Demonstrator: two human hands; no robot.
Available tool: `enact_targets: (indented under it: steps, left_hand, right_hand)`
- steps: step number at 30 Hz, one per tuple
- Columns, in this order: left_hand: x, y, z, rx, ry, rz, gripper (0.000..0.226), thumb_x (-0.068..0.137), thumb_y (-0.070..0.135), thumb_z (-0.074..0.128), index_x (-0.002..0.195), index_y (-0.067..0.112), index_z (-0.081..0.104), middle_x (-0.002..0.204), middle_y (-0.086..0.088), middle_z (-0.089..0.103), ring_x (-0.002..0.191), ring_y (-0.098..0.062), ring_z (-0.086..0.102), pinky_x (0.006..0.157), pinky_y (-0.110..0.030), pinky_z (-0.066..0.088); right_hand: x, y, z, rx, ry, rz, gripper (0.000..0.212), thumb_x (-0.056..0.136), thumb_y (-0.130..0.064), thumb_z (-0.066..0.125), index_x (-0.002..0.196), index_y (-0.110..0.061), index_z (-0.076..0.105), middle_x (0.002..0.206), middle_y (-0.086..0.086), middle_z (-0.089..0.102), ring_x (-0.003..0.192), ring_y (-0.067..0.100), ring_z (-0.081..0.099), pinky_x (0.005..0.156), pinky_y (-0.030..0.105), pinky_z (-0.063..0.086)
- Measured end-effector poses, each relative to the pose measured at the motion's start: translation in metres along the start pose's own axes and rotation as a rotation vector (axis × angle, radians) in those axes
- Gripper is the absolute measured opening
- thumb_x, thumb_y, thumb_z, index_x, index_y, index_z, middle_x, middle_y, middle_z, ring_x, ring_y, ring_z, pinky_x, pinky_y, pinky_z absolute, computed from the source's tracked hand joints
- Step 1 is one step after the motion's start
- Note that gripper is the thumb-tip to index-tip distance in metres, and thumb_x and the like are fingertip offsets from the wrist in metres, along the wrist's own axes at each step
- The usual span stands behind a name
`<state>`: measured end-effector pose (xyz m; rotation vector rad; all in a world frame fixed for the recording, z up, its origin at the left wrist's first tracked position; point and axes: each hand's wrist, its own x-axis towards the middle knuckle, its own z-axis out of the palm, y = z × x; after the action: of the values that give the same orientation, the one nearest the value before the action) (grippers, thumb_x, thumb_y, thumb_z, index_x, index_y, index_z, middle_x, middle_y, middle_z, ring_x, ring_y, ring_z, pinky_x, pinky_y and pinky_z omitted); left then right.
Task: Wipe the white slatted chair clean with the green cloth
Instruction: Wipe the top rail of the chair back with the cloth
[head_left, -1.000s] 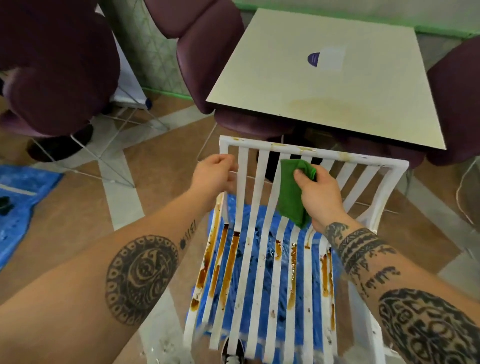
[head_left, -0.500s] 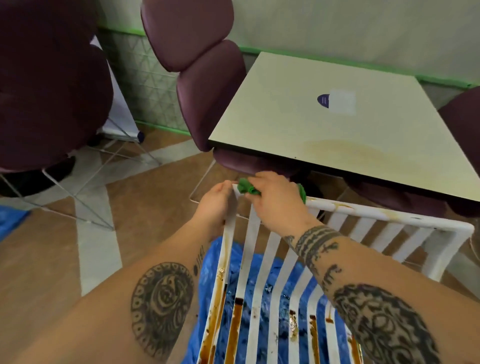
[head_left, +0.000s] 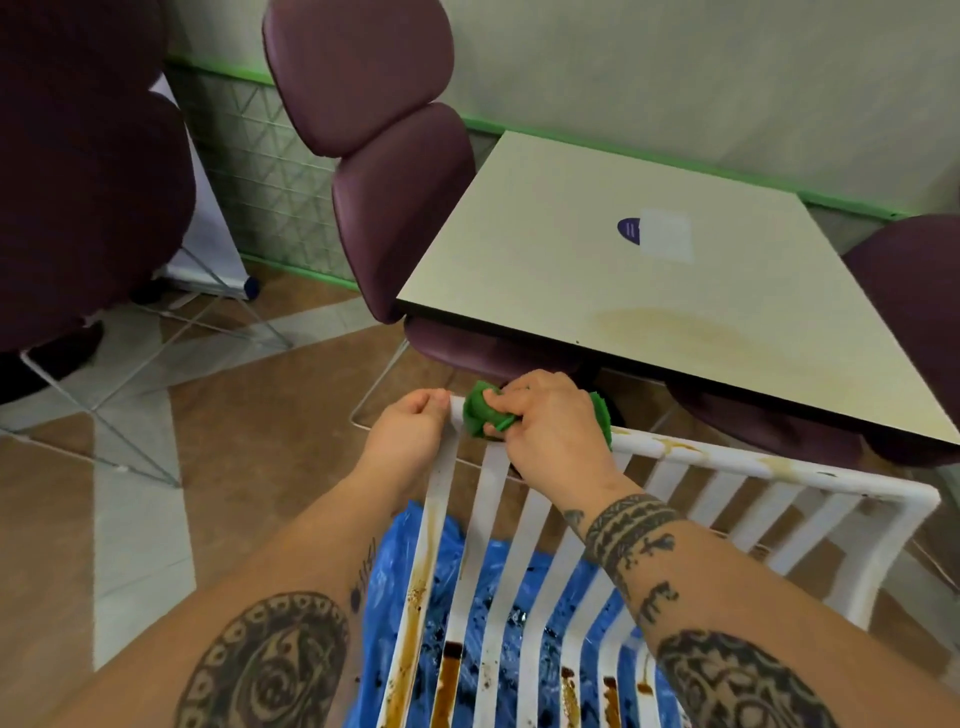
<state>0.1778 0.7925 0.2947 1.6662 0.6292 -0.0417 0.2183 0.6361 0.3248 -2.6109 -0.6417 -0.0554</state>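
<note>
The white slatted chair (head_left: 737, 460) lies below me, its slats streaked with brown stains lower down. My right hand (head_left: 550, 431) presses the bunched green cloth (head_left: 480, 410) onto the chair's top rail near its left corner. My left hand (head_left: 410, 428) grips that left corner of the rail, right beside the cloth. Yellow-brown smears show on the rail farther right.
A blue plastic sheet (head_left: 395, 587) lies on the floor under the chair. A cream square table (head_left: 649, 291) with a stain stands just beyond the rail. Purple padded chairs (head_left: 384, 156) surround it, another stands far left (head_left: 88, 171). Tiled floor lies to the left.
My right hand carried the green cloth from a middle slat up to the top rail and left to the corner. The view tilted up toward the table. My left hand stayed on the corner.
</note>
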Motion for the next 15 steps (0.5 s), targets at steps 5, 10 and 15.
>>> enact_targets:
  steps: [5,10,15]
  left_hand:
    - [-0.003,0.007,-0.002,0.009,-0.013,-0.058,0.030,0.105,0.042,0.044,0.126,0.031,0.063,0.115,0.002,0.063,0.110,-0.024,0.057,0.089,-0.043,0.042]
    - [-0.001,0.007,-0.005,-0.012,-0.030,-0.038,0.031,0.105,0.039,0.047,0.126,0.027,0.066,0.122,0.000,0.066,0.114,-0.024,0.059,0.088,-0.040,0.039]
    - [0.005,0.001,-0.006,-0.004,-0.018,-0.046,0.029,0.106,0.041,0.044,0.121,0.033,0.068,0.123,0.001,0.067,0.108,-0.022,0.061,0.078,-0.041,0.046]
  right_hand:
    - [0.012,0.009,-0.023,-0.121,0.033,0.258,0.024,0.093,-0.028,0.062,0.113,-0.029,0.076,0.106,0.004,0.070,0.100,0.029,0.062,0.091,0.044,0.051]
    - [0.010,-0.026,-0.018,-0.075,0.054,0.160,0.026,0.096,-0.039,0.058,0.118,-0.043,0.070,0.108,-0.009,0.059,0.109,0.020,0.051,0.083,0.039,0.025]
    - [-0.013,-0.034,0.010,-0.136,0.039,0.074,0.038,0.098,-0.022,0.052,0.131,-0.037,0.062,0.110,-0.002,0.043,0.101,0.025,0.042,0.088,0.039,0.030]
